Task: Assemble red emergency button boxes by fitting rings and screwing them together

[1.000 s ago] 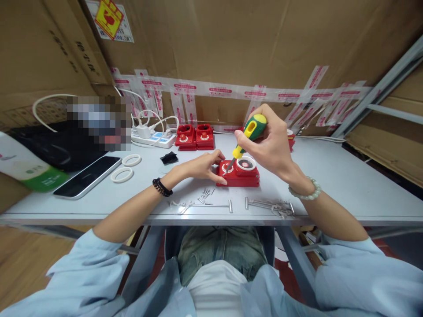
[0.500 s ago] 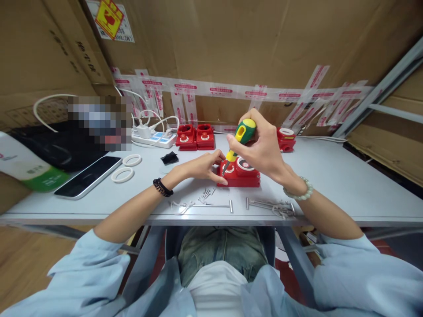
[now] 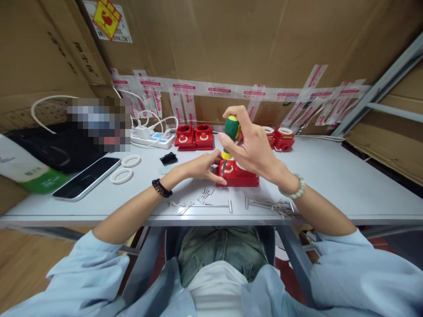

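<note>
A red box-shaped device (image 3: pixel 243 179) lies near the table's front edge, with a round part at its right partly hidden by my right hand. My left hand (image 3: pixel 207 167) grips its left end, thumb in front and fingers behind. In my right hand (image 3: pixel 253 147) is a green and yellow screwdriver (image 3: pixel 232 128), its shaft slanting down to the device's front left corner. Several loose screws (image 3: pixel 206 195) lie in front of the device. Closer to the edge are a metal T-shaped rod (image 3: pixel 211 205) and more rods with white string (image 3: pixel 269 205).
Two red devices (image 3: pixel 194 137) stand by a power strip (image 3: pixel 155 140) at the back; more red devices (image 3: pixel 284 139) are at the back right. At the left are a phone (image 3: pixel 87 178), two white rings (image 3: pixel 121 176), a black scrap (image 3: pixel 168 158) and a green-white pouch (image 3: pixel 29 167).
My right hand has shifted left and turned on the handle, tipping the screwdriver more upright. Another red device shows behind it. My left hand keeps its hold.
</note>
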Available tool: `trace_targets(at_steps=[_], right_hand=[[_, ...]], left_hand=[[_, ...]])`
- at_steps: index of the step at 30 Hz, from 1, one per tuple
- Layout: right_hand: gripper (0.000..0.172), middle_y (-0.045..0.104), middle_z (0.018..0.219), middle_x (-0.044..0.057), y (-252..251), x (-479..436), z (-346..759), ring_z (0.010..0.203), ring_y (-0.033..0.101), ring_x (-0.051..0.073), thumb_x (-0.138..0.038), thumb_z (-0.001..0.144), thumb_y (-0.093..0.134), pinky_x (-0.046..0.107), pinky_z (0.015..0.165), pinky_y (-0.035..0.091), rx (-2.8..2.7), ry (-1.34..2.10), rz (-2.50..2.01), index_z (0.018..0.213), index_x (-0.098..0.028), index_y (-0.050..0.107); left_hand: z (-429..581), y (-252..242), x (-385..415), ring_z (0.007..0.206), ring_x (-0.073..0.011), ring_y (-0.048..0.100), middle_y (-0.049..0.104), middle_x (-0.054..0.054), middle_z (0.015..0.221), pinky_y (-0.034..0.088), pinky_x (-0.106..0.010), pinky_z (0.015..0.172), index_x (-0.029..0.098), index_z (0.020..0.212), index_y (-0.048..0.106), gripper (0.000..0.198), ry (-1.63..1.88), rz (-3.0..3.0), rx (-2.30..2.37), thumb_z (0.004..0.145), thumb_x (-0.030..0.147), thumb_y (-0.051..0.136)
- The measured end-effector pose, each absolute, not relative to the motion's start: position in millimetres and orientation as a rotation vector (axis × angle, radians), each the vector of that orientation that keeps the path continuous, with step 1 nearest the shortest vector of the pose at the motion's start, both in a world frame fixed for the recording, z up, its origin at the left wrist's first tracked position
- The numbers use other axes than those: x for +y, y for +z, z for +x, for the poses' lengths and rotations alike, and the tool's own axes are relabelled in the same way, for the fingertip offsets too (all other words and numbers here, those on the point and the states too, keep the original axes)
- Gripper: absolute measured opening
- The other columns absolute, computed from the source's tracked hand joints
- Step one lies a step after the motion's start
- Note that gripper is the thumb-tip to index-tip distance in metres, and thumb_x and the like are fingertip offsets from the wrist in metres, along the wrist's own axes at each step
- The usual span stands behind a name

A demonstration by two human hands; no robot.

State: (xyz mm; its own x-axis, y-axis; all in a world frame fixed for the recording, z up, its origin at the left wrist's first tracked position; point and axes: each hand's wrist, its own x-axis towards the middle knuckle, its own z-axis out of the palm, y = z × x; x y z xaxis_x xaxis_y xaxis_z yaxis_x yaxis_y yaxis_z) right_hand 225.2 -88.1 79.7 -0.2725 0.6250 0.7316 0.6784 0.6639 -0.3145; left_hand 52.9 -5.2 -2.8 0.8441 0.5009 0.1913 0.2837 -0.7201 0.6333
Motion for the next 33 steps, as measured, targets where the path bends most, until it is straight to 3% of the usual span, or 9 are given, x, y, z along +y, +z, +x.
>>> trace_targets(at_steps=[5, 11, 17, 23, 28, 30, 33], right_hand=[[0.037, 0.059, 0.092, -0.001, 80, -86, 231, 0.068, 0.055, 0.012, -0.029, 0.092, 0.048, 0.030, 0.065, 0.051, -2.060, 0.154, -0.879, 0.128, -0.028, 0.043], [0.044, 0.059, 0.081, -0.001, 78, -84, 227, 0.064, 0.052, 0.013, -0.048, 0.089, 0.058, 0.029, 0.064, 0.045, -1.996, -0.130, -1.013, 0.125, -0.024, 0.051], [0.043, 0.061, 0.104, 0.002, 87, -92, 231, 0.080, 0.059, 0.014, -0.024, 0.090, 0.047, 0.029, 0.070, 0.049, -2.174, 0.119, -0.830, 0.133, -0.026, 0.044], [0.039, 0.058, 0.080, -0.001, 82, -90, 227, 0.070, 0.054, 0.015, -0.040, 0.085, 0.062, 0.031, 0.071, 0.047, -2.013, -0.148, -1.024, 0.119, -0.023, 0.053], [0.040, 0.060, 0.114, 0.004, 88, -94, 232, 0.090, 0.060, 0.016, -0.023, 0.087, 0.049, 0.035, 0.080, 0.051, -2.156, 0.089, -0.824, 0.127, -0.026, 0.048], [0.044, 0.060, 0.111, 0.003, 89, -95, 232, 0.087, 0.061, 0.014, -0.019, 0.087, 0.047, 0.031, 0.075, 0.052, -2.186, 0.211, -0.771, 0.130, -0.025, 0.045], [0.038, 0.062, 0.092, 0.000, 85, -94, 229, 0.073, 0.059, 0.013, -0.029, 0.088, 0.056, 0.028, 0.067, 0.049, -2.113, 0.108, -0.880, 0.125, -0.023, 0.049]], left_hand=[[53, -1, -6, 0.082, -0.0205, 0.060, 0.067, -0.006, 0.098, 0.047, -0.033, 0.072, 0.018, 0.108, 0.051, 0.061, 0.468, 2.440, 0.567, 0.067, 0.052, 0.080], [53, 0, -6, 0.075, -0.0189, 0.058, 0.064, -0.004, 0.088, 0.044, -0.031, 0.066, 0.018, 0.106, 0.049, 0.061, 0.467, 2.456, 0.589, 0.067, 0.054, 0.080], [53, 3, -8, 0.072, -0.0175, 0.057, 0.064, -0.003, 0.086, 0.045, -0.030, 0.062, 0.018, 0.101, 0.052, 0.054, 0.445, 2.438, 0.533, 0.069, 0.053, 0.080], [53, 1, -6, 0.085, -0.0229, 0.062, 0.066, -0.007, 0.097, 0.048, -0.033, 0.068, 0.019, 0.111, 0.051, 0.062, 0.461, 2.467, 0.573, 0.069, 0.054, 0.080], [54, 2, -7, 0.078, -0.0212, 0.061, 0.067, -0.006, 0.092, 0.046, -0.032, 0.063, 0.018, 0.103, 0.052, 0.058, 0.432, 2.472, 0.588, 0.069, 0.056, 0.079], [54, 2, -7, 0.077, -0.0206, 0.061, 0.066, -0.005, 0.091, 0.046, -0.032, 0.063, 0.018, 0.102, 0.052, 0.057, 0.439, 2.466, 0.569, 0.069, 0.055, 0.079], [53, 2, -7, 0.080, -0.0216, 0.061, 0.065, -0.004, 0.087, 0.047, -0.032, 0.066, 0.019, 0.104, 0.052, 0.056, 0.459, 2.462, 0.539, 0.069, 0.054, 0.080]])
